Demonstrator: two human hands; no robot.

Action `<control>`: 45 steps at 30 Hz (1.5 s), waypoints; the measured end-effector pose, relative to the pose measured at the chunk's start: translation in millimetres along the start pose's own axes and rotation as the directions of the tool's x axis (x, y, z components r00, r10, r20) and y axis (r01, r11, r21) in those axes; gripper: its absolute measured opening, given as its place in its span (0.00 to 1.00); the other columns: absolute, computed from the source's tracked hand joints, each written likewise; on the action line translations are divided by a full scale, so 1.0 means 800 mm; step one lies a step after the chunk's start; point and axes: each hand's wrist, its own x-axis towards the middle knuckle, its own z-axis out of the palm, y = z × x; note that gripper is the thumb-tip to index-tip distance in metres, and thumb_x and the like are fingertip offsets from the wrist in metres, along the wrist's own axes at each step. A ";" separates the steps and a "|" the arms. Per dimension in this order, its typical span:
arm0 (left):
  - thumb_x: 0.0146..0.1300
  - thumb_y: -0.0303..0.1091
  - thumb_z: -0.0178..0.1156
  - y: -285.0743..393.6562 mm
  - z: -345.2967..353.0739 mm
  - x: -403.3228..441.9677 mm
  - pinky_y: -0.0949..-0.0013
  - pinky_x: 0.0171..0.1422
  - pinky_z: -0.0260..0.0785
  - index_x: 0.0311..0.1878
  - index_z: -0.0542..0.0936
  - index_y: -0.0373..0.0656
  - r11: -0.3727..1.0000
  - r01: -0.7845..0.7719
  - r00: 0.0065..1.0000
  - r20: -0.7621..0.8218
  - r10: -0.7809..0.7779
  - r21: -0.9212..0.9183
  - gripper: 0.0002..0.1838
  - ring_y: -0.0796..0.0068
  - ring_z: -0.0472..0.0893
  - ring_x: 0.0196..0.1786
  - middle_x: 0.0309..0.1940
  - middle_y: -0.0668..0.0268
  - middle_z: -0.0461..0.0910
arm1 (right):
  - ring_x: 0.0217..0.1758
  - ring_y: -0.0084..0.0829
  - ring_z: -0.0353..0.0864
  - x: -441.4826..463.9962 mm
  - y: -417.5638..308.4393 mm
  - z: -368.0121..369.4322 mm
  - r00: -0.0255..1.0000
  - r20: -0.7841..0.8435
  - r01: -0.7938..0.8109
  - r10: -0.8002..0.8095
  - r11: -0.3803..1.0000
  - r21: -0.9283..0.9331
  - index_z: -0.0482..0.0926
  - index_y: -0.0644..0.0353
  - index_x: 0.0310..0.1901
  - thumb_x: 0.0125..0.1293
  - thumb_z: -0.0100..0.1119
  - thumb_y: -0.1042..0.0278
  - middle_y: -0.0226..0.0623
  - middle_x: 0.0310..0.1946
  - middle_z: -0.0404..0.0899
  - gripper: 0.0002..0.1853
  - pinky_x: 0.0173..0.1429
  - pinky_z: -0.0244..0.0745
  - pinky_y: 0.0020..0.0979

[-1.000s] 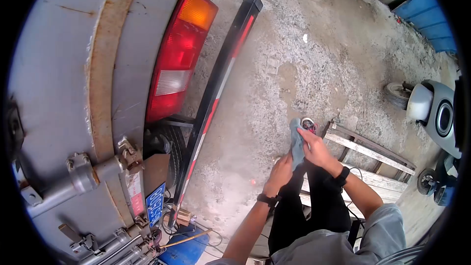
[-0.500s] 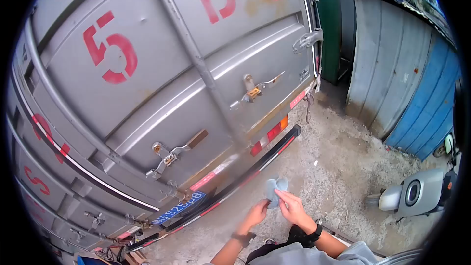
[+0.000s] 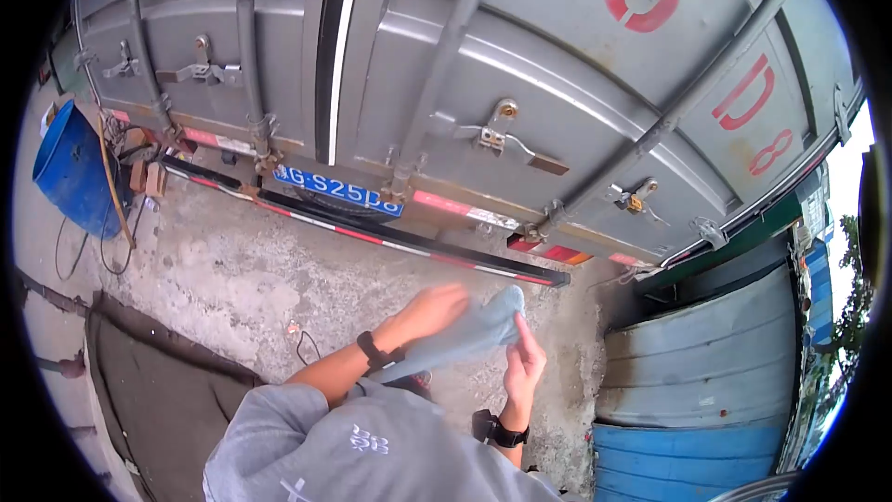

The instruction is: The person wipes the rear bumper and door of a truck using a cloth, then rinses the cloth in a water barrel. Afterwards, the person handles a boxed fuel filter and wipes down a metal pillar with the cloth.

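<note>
A light blue cloth (image 3: pixel 455 339) stretches slantwise in front of my chest, its upper end bunched and its lower end running down to the left. My right hand (image 3: pixel 525 361) pinches the cloth near that bunched end, index finger pointing up. Along the cloth's upper side is my left hand (image 3: pixel 429 311), its fingers smeared by motion, so I cannot see whether they grip the fabric. Both wrists wear black bands.
Ahead stands the grey truck's rear (image 3: pixel 548 84) with latch handles, a blue plate (image 3: pixel 339 191) and a striped bumper bar (image 3: pixel 400 244). A blue barrel (image 3: pixel 72 167) and bricks are at left, beyond a dark mat (image 3: pixel 167 400). Metal sheeting (image 3: pixel 697 363) stands at right.
My view has swung left, bringing in the barrel and mat. The cloth was small and bunched between both hands; it now hangs out longer, and my hands are farther apart.
</note>
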 end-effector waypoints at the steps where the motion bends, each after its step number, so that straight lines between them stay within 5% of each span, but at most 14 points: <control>1: 0.66 0.27 0.61 0.021 -0.021 0.003 0.54 0.44 0.75 0.45 0.80 0.36 1.000 -0.003 0.998 -0.055 0.004 0.023 0.07 0.46 0.81 0.42 0.39 0.53 0.79 | 0.62 0.30 0.78 0.004 -0.005 -0.006 1.000 -0.002 0.029 -0.029 0.999 -0.043 0.76 0.69 0.65 0.64 0.49 0.87 0.46 0.60 0.81 0.25 0.68 0.67 0.30; 4: 0.66 0.26 0.61 0.051 -0.055 0.009 0.56 0.38 0.73 0.44 0.78 0.38 0.998 -0.042 0.967 -0.250 0.052 0.046 0.05 0.47 0.80 0.37 0.35 0.55 0.77 | 0.52 0.26 0.81 0.005 -0.006 -0.009 0.989 -0.112 0.080 -0.095 0.989 -0.124 0.78 0.66 0.63 0.64 0.52 0.87 0.45 0.56 0.84 0.25 0.62 0.73 0.28; 8: 0.65 0.22 0.62 0.071 -0.076 0.009 0.60 0.33 0.74 0.46 0.79 0.37 0.980 -0.148 0.935 -0.304 0.183 0.135 0.07 0.55 0.82 0.30 0.32 0.56 0.80 | 0.45 0.25 0.84 -0.016 0.019 -0.006 0.965 -0.262 -0.028 -0.023 0.981 -0.190 0.82 0.66 0.56 0.62 0.57 0.87 0.43 0.50 0.86 0.20 0.54 0.78 0.27; 11: 0.63 0.26 0.65 0.074 -0.075 0.001 0.58 0.38 0.77 0.44 0.81 0.39 0.978 -0.159 0.954 -0.234 0.188 0.139 0.07 0.54 0.85 0.36 0.36 0.56 0.85 | 0.40 0.24 0.86 -0.033 0.032 0.004 0.961 -0.270 -0.035 -0.062 0.940 -0.341 0.82 0.66 0.52 0.60 0.62 0.87 0.41 0.45 0.87 0.18 0.48 0.80 0.27; 18: 0.62 0.21 0.64 0.083 -0.061 0.008 0.60 0.31 0.73 0.44 0.79 0.37 0.959 -0.280 0.957 -0.065 0.282 0.043 0.08 0.56 0.81 0.29 0.29 0.57 0.80 | 0.37 0.24 0.85 -0.057 0.023 0.012 0.950 -0.281 -0.225 0.139 0.927 -0.299 0.77 0.64 0.59 0.56 0.63 0.87 0.38 0.39 0.84 0.26 0.46 0.80 0.27; 19: 0.62 0.21 0.64 0.088 -0.057 0.009 0.59 0.31 0.73 0.44 0.79 0.37 0.952 -0.302 0.952 -0.030 0.303 0.041 0.08 0.56 0.81 0.29 0.30 0.57 0.80 | 0.35 0.34 0.84 -0.060 0.032 0.008 0.949 -0.277 -0.241 0.148 0.908 -0.344 0.79 0.60 0.57 0.53 0.65 0.83 0.42 0.38 0.84 0.27 0.44 0.80 0.32; 22: 0.59 0.23 0.65 0.092 -0.043 0.003 0.59 0.33 0.73 0.44 0.78 0.39 0.945 -0.327 0.942 0.079 0.326 0.004 0.10 0.57 0.81 0.32 0.31 0.59 0.79 | 0.34 0.35 0.83 -0.071 0.055 -0.010 0.975 -0.160 -0.214 0.154 0.847 -0.486 0.81 0.59 0.56 0.50 0.64 0.85 0.42 0.34 0.81 0.28 0.42 0.80 0.33; 26: 0.59 0.26 0.63 0.094 -0.031 -0.009 0.60 0.36 0.72 0.45 0.78 0.41 0.935 -0.352 0.921 0.164 0.353 -0.040 0.10 0.60 0.80 0.34 0.31 0.62 0.77 | 0.32 0.33 0.82 -0.091 0.076 -0.026 0.954 -0.169 -0.300 0.249 0.817 -0.492 0.86 0.63 0.46 0.49 0.64 0.85 0.41 0.33 0.80 0.19 0.39 0.78 0.31; 34: 0.63 0.28 0.60 0.095 -0.005 -0.071 0.56 0.40 0.75 0.44 0.77 0.38 0.931 -0.327 0.837 0.408 0.366 -0.164 0.08 0.54 0.82 0.38 0.33 0.58 0.79 | 0.29 0.41 0.84 -0.107 0.116 -0.070 0.884 -0.443 -0.397 0.152 0.745 -0.536 0.84 0.67 0.33 0.49 0.64 0.79 0.50 0.28 0.83 0.08 0.38 0.79 0.36; 39: 0.67 0.30 0.58 0.074 0.003 -0.119 0.56 0.40 0.75 0.44 0.77 0.38 0.939 -0.314 0.741 0.581 0.337 -0.145 0.07 0.54 0.82 0.38 0.33 0.57 0.79 | 0.25 0.39 0.78 -0.115 0.117 -0.088 0.907 -0.411 -0.339 0.093 0.741 -0.580 0.81 0.66 0.29 0.45 0.65 0.82 0.44 0.23 0.77 0.06 0.33 0.73 0.37; 43: 0.69 0.32 0.58 0.053 -0.019 -0.121 0.56 0.40 0.76 0.44 0.77 0.39 0.962 -0.270 0.847 0.464 0.258 -0.041 0.07 0.53 0.83 0.37 0.33 0.57 0.81 | 0.24 0.40 0.81 -0.105 0.104 -0.058 0.877 -0.460 -0.396 0.139 0.751 -0.529 0.81 0.65 0.33 0.50 0.63 0.80 0.44 0.20 0.78 0.07 0.32 0.74 0.37; 45: 0.70 0.32 0.58 0.049 -0.037 -0.119 0.56 0.41 0.76 0.43 0.77 0.39 0.973 -0.229 0.874 0.447 0.190 0.034 0.07 0.53 0.83 0.37 0.33 0.57 0.82 | 0.28 0.48 0.82 -0.091 0.100 -0.033 0.853 -0.456 -0.474 0.254 0.742 -0.474 0.80 0.62 0.39 0.52 0.62 0.78 0.48 0.23 0.80 0.11 0.36 0.76 0.44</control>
